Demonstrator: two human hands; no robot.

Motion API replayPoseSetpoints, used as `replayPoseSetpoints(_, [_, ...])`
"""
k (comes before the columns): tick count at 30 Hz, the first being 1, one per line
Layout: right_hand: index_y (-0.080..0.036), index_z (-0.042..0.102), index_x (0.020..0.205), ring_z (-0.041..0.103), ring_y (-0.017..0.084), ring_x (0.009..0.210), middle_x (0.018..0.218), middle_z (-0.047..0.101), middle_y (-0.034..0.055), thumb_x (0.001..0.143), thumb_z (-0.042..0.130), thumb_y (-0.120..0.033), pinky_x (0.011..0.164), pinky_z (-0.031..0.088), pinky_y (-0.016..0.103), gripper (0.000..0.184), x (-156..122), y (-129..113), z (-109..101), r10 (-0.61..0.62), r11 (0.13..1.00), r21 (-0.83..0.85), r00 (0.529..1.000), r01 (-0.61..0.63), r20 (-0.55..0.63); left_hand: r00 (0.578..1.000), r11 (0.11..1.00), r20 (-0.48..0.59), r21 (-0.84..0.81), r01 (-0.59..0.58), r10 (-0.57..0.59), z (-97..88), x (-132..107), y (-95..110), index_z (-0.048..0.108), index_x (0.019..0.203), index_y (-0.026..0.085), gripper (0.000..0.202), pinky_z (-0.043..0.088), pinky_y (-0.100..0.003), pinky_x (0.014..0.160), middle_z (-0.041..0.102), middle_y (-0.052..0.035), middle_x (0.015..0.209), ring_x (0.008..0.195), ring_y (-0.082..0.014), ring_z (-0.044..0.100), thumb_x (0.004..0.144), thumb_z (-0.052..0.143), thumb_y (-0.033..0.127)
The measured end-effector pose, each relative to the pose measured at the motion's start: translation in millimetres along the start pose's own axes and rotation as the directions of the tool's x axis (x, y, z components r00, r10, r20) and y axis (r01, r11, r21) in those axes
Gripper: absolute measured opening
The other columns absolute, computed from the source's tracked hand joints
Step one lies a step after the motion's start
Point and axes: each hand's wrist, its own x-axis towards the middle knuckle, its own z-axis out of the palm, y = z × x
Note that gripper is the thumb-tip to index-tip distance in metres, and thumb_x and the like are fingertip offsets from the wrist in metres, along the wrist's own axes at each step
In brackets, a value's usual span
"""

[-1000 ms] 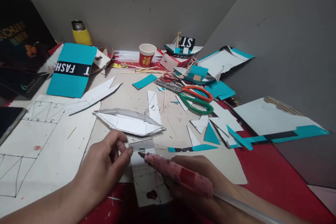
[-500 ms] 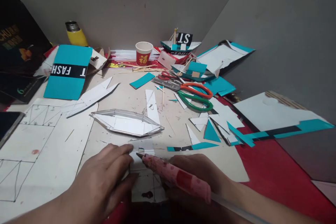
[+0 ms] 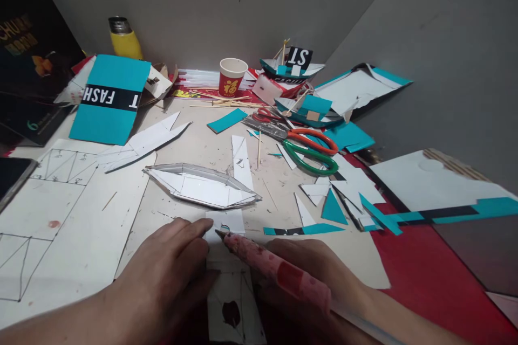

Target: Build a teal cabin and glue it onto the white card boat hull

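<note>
- Cluttered bench in a grey corner: card scraps, scissors, finished teal boat at the back.
- White hull mid-bench, bare, with no mast or deck fitted.
- Left hand flat, fingers pinning card strip just in front of the hull.
- Right hand wrapped round glue gun, nozzle at the strip's top end. No glue bead visible.

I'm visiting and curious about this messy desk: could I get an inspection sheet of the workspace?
Surface: beige board on a red table, littered with scraps.
Job's things: white card piece under the glue gun tip; white hull just behind it.
Clutter: scissors, teal card, cup, sticks, bottle, boats, offcuts.
Hands: left hand flat, fingers pressing the card piece; right hand gripping the glue gun.
Cables: nothing seen.
Surroundings: grey walls meeting in a corner; dark box at left.
</note>
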Motion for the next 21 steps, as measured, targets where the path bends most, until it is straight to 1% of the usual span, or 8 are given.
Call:
replayPoseSetpoints(4, [-0.031,0.065,0.122,0.067,0.022,0.073,0.087,0.073,0.0039,0.083,0.06,-0.031,0.06,0.056,0.027,0.039,-0.3,3.5,2.5,0.019,1.0,0.005,1.0,-0.019,-0.003,1.0,1.0,0.004,0.008,0.004,-0.004,1.9,-0.3,-0.7,0.054,0.086,0.019,0.003,0.05,-0.034,0.069,0.061,-0.0104,0.117,0.084,-0.0198,0.055,0.088,0.055,0.02])
replayPoseSetpoints(7, [-0.026,0.067,0.119,0.067,0.02,0.071,0.084,0.072,0.0033,0.083,0.06,-0.031,0.058,0.055,0.023,0.037,0.5,3.9,2.8,-0.001,1.0,0.022,0.999,0.001,0.032,1.0,1.0,0.0,0.011,0.021,-0.021,2.7,-0.2,-0.4,0.055,0.084,0.019,0.004,0.05,-0.034,0.068,0.061,-0.0096,0.116,0.084,-0.0196,0.055,0.088,0.054,0.021])
replayPoseSetpoints(9, [-0.024,0.067,0.118,0.068,0.02,0.072,0.086,0.073,0.0039,0.084,0.058,-0.031,0.06,0.055,0.023,0.035,0.6,1.5,2.0,-0.009,1.0,0.029,0.999,0.008,0.052,0.999,0.999,0.001,0.001,0.033,-0.033,2.7,0.0,0.1,0.053,0.08,0.019,0.007,0.05,-0.034,0.068,0.061,-0.0087,0.118,0.084,-0.0194,0.054,0.088,0.054,0.02])
replayPoseSetpoints(11, [-0.023,0.066,0.121,0.068,0.021,0.076,0.09,0.073,0.0053,0.086,0.056,-0.031,0.064,0.056,0.024,0.036,-0.3,-1.4,0.9,-0.015,0.999,0.038,0.999,0.014,0.04,0.999,0.999,0.006,-0.004,0.038,-0.038,2.5,0.2,0.4,0.052,0.078,0.019,0.009,0.049,-0.034,0.067,0.061,-0.0079,0.12,0.084,-0.0192,0.054,0.088,0.053,0.019])
replayPoseSetpoints(14, [-0.024,0.062,0.127,0.069,0.021,0.08,0.095,0.073,0.0063,0.088,0.056,-0.032,0.068,0.057,0.025,0.041,-1.6,-2.0,0.0,-0.048,0.998,0.047,0.999,0.048,-0.003,0.999,0.999,0.023,-0.003,0.035,-0.035,2.6,0.3,-0.1,0.05,0.079,0.019,0.009,0.049,-0.034,0.067,0.061,-0.0073,0.119,0.084,-0.0195,0.054,0.088,0.053,0.02])
replayPoseSetpoints(16, [-0.025,0.061,0.129,0.069,0.022,0.08,0.096,0.074,0.0062,0.087,0.057,-0.033,0.068,0.058,0.025,0.043,-1.6,0.5,0.1,-0.07,0.997,0.023,0.998,0.07,0.003,0.999,0.999,0.03,-0.007,0.034,-0.034,2.9,0.2,-0.9,0.049,0.079,0.019,0.01,0.049,-0.035,0.068,0.06,-0.0078,0.12,0.086,-0.0205,0.054,0.088,0.053,0.02])
replayPoseSetpoints(19, [-0.026,0.061,0.129,0.07,0.022,0.077,0.093,0.074,0.0053,0.086,0.058,-0.033,0.067,0.059,0.027,0.044,-1.3,2.7,0.8,-0.056,0.998,-0.033,0.998,0.056,0.006,0.999,0.999,0.034,-0.012,0.039,-0.038,3.1,0.1,-1.9,0.05,0.081,0.019,0.008,0.049,-0.035,0.07,0.059,-0.0082,0.122,0.088,-0.0212,0.053,0.088,0.053,0.019])
replayPoseSetpoints(21, [-0.027,0.062,0.128,0.07,0.022,0.079,0.093,0.074,0.0052,0.087,0.057,-0.034,0.067,0.059,0.026,0.042,-1.7,0.5,0.8,-0.034,0.999,-0.024,0.999,0.034,0.002,0.999,0.999,0.037,-0.014,0.036,-0.036,2.8,0.1,-2.0,0.05,0.082,0.019,0.007,0.049,-0.035,0.069,0.06,-0.0078,0.12,0.086,-0.0206,0.053,0.089,0.053,0.019])
